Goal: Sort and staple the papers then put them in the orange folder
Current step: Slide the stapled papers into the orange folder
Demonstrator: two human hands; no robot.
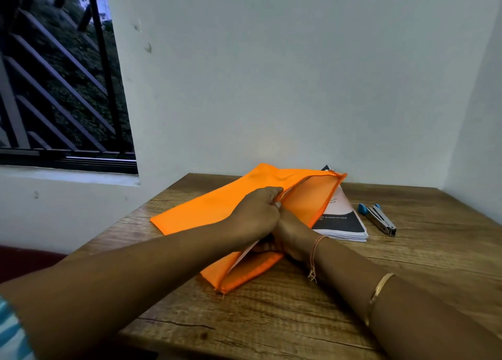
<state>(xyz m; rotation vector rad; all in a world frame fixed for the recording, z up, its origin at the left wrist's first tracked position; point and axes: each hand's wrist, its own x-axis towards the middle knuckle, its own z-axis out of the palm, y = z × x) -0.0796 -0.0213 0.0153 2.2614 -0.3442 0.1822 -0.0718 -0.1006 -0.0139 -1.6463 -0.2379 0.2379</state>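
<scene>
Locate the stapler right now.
Head view: the stapler lies flat on the table, right of centre, just right of the paper stack.

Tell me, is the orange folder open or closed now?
Open. The left hand holds up the upper edge of the orange folder, so its inside shows at the far end.

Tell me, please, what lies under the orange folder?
A stack of printed papers lies under the right part of the orange folder; its near end and one dark far corner stick out. The rest of the stack is covered, as is the table below.
</scene>
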